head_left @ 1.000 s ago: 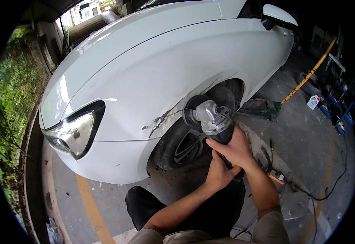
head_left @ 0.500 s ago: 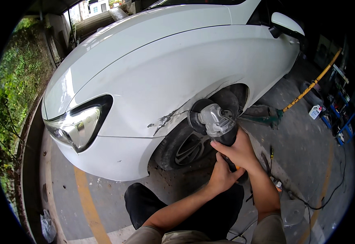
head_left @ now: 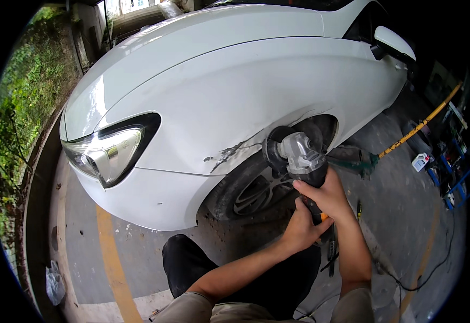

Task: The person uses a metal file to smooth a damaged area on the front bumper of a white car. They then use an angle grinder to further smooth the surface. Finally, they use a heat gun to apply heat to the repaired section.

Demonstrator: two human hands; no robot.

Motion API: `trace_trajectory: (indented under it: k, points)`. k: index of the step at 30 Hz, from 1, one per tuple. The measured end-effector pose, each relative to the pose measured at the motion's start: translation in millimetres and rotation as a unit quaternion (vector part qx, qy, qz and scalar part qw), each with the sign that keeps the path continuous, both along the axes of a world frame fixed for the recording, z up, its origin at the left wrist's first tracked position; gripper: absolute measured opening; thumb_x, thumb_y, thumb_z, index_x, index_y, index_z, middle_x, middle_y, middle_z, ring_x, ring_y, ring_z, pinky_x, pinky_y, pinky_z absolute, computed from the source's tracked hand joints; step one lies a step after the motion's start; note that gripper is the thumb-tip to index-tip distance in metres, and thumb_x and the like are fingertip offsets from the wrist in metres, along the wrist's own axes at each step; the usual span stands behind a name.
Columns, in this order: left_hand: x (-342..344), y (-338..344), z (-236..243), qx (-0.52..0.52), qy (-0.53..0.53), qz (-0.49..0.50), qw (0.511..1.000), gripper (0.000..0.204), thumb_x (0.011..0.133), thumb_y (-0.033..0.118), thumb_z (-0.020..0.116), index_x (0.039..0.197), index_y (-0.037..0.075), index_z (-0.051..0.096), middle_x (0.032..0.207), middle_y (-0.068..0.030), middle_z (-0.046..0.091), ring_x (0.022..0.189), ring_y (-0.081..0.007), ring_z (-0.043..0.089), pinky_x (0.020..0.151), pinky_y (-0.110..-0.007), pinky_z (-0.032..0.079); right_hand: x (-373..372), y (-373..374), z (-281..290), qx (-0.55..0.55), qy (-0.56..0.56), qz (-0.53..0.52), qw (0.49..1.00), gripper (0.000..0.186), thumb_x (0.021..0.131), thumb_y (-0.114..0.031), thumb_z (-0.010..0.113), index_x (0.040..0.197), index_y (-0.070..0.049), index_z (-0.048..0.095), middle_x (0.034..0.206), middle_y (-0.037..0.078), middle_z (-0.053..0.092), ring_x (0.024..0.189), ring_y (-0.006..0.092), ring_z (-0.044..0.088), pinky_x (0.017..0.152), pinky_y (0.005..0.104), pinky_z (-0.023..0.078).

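**Grinder at the damaged fender**

Grinder [head_left: 299,159] is the tool in both hands of the person, a grey angle grinder with a dark body, held low beside the front wheel arch of a white car [head_left: 235,81]. The right hand [head_left: 329,196] is closed around the body of the tool just behind its grey head, with the fingers wrapped over the top. The left hand [head_left: 299,229] is closed around the rear handle, lower down and nearer to the person, where a small orange part shows between the fingers. The dark round disc guard of the tool stands at the edge of the wheel arch, just beside the scratched patch [head_left: 229,153] on the fender, where the white paint is scraped to dark streaks. It is not possible to tell if the disc touches the panel.

Behind the tool is the front wheel [head_left: 251,191] with its dark tyre and spoked rim. To the left of it, the headlight [head_left: 111,153] sits above the white bumper. The black trouser knee [head_left: 192,258] of the person rests on the concrete floor [head_left: 407,210], near a yellow painted line [head_left: 114,253]. A black cable [head_left: 434,264] lies on the floor at the right side, and a small white bottle [head_left: 421,161] stands further away, well apart from the hands.
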State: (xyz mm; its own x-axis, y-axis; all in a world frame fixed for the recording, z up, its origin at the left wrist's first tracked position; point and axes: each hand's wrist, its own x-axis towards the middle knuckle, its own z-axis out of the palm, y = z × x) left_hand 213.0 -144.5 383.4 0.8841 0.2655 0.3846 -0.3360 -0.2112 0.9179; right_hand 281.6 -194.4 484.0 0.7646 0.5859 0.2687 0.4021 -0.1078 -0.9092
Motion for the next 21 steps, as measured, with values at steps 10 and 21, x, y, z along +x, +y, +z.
trace_trajectory:
  k: [10, 21]
  points:
    - [-29, -4, -6, -0.027, 0.054, 0.011, 0.998, 0.079, 0.072, 0.026, 0.078, 0.118, -0.013, 0.027, 0.096, -0.0277, 0.056, 0.081, -0.0333, 0.062, 0.068, -0.037, 0.05, -28, -3, -13, -0.017, -0.003, -0.009, 1.0, 0.04, 0.072, -0.009, 0.075, 0.106, 0.001, 0.057, 0.097, 0.006, 0.061, 0.085, 0.0122, 0.057, 0.075, 0.0278, 0.046]
    - [-111, 38, -24, -0.102, 0.149, 0.004, 0.984, 0.097, 0.067, 0.019, 0.079, 0.135, -0.005, 0.014, 0.117, -0.0239, 0.046, 0.107, -0.0315, 0.053, 0.087, -0.036, 0.045, -92, 31, -50, 0.09, 0.059, 0.091, 0.99, 0.034, 0.071, -0.009, 0.076, 0.099, 0.001, 0.061, 0.093, 0.007, 0.064, 0.083, 0.0136, 0.061, 0.077, 0.0294, 0.048]
